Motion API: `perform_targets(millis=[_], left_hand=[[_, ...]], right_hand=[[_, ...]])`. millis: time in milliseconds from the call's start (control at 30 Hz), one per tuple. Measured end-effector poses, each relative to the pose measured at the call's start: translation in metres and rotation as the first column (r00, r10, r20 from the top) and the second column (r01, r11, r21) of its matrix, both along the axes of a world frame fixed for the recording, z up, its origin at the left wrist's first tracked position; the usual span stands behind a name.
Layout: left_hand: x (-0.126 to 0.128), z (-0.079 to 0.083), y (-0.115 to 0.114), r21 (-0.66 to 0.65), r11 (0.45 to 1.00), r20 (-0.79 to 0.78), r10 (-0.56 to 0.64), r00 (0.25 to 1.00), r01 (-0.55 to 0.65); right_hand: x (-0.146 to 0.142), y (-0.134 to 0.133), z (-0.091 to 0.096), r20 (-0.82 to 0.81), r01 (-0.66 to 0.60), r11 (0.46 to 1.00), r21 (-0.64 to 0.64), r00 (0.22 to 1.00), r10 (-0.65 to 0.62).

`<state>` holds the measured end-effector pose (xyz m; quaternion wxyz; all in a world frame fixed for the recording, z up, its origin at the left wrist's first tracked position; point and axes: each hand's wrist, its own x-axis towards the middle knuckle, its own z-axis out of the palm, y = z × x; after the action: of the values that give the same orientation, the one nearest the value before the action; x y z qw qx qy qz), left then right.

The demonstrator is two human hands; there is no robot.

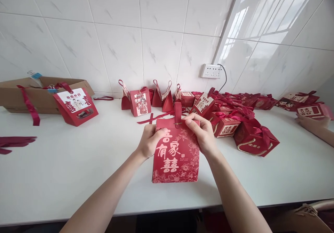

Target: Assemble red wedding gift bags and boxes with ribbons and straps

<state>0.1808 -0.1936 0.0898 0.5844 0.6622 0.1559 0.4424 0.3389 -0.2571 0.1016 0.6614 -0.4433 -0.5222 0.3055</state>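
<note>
Gripping the red box at its top: left hand clamps the corner, right hand pinches beside the ribbon loop. Box stands on the table, centre front. Risk: over-squeezing likely creases the flap or tears the loop.

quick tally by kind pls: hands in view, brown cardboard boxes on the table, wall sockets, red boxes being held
hands: 3 (left hand, right hand, another person's hand)
cardboard box on the table: 1
wall socket: 1
red box held in both hands: 1
total: 6
</note>
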Motion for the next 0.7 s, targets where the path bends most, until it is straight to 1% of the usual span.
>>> perform_targets(millis=[133, 267, 400, 533, 633, 700], left_hand=[[-0.0002, -0.0020, -0.0001, 0.081, 0.996, -0.021, 0.034, 0.999, -0.032], [0.0003, -0.0040, 0.0001, 0.072, 0.997, -0.034, 0.045, 0.998, -0.043], [0.0009, -0.0050, 0.0002, 0.045, 0.998, -0.045, 0.055, 0.997, -0.053], [0.0005, -0.0055, 0.0014, 0.056, 0.997, -0.032, 0.057, 0.998, -0.055], [-0.0008, -0.0020, 0.0025, 0.091, 0.995, -0.040, 0.047, 0.998, -0.043], [-0.0016, 0.0025, 0.0026, 0.112, 0.992, -0.056, 0.069, 0.996, -0.063]], right_hand=[[-0.0009, -0.0015, 0.0046, 0.036, 0.022, 0.999, -0.041, 0.999, -0.020], [-0.0004, -0.0018, 0.0060, 0.104, 0.049, 0.998, -0.035, 0.994, -0.045], [-0.0016, -0.0009, 0.0059, 0.107, 0.040, 0.999, -0.035, 0.994, -0.036], [-0.0015, 0.0001, 0.0054, 0.114, 0.041, 0.999, 0.005, 0.993, -0.042], [0.0006, 0.0005, 0.0045, 0.177, 0.101, 0.992, 0.070, 0.978, -0.112], [0.0013, 0.0014, 0.0035, 0.210, 0.128, 0.988, 0.091, 0.967, -0.144]])
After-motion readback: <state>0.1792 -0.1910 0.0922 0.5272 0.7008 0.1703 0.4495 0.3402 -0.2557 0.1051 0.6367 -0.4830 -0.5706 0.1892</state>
